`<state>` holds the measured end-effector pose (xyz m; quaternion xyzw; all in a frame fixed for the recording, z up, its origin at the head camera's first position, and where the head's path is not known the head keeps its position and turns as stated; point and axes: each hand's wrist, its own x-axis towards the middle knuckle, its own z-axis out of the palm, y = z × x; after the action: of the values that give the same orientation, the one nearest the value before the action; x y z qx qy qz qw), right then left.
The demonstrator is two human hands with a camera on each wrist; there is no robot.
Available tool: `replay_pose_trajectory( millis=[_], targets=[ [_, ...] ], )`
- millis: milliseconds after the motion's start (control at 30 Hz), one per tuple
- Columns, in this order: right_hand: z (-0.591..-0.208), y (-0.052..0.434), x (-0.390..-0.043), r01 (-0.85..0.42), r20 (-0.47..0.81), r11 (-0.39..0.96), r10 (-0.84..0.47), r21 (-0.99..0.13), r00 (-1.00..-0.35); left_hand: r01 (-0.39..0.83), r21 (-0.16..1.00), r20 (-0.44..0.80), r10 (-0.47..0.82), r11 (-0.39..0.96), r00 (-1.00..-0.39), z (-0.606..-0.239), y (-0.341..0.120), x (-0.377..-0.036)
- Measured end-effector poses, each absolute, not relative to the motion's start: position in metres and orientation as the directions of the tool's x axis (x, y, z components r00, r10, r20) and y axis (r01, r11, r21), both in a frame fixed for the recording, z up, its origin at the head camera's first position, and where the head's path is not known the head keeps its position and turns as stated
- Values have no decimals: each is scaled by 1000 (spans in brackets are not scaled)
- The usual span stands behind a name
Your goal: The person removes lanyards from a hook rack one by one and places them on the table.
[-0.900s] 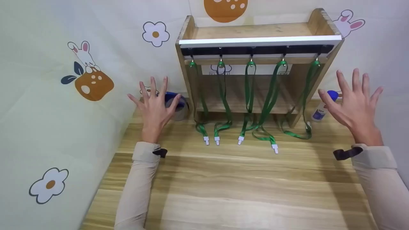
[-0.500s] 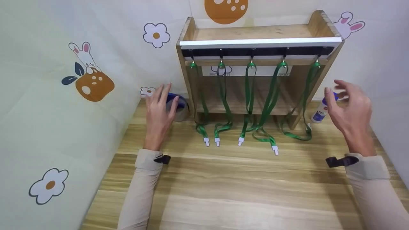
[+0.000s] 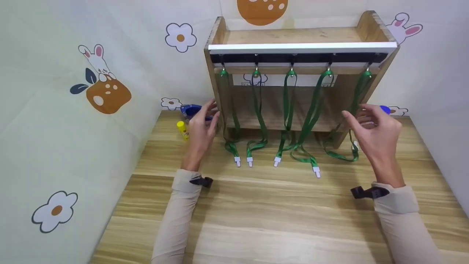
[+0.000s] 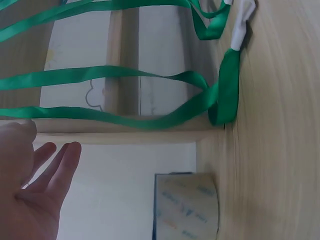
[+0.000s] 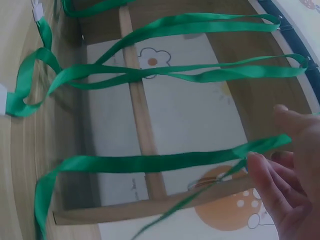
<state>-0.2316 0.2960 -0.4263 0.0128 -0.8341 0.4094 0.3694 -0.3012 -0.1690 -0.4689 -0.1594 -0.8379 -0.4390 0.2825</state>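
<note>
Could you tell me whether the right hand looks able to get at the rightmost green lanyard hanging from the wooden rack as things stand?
Probably yes. The right hand is right beside the rightmost lanyard, its fingers at the strap, and nothing stands between them.

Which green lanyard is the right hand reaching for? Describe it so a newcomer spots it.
On the wooden shelf rack, five green ribbon lanyards hang from hooks under the white rail. It is the rightmost lanyard, beside the right hand; its tail loops on the table instead of lying straight.
</note>
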Motion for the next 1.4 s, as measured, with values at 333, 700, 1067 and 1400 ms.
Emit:
replay_pose_trajectory(
  millis=[333,700,1067,1400],
  targets=[
    [-437,289,-235,-311,636,646,359,-697,-683,480,688,599,-51,545,-799,-476,-155,-302],
    [-440,283,-230,-294,602,589,435,-753,-670,468,702,587,-66,537,-807,-478,-152,-295],
    [-432,281,-233,-332,641,597,433,-731,-634,468,715,583,-73,520,-809,-478,-153,-298],
    [-387,277,-206,-458,686,521,439,-720,-580,443,729,560,-82,522,-824,-475,-157,-303]
  ],
)
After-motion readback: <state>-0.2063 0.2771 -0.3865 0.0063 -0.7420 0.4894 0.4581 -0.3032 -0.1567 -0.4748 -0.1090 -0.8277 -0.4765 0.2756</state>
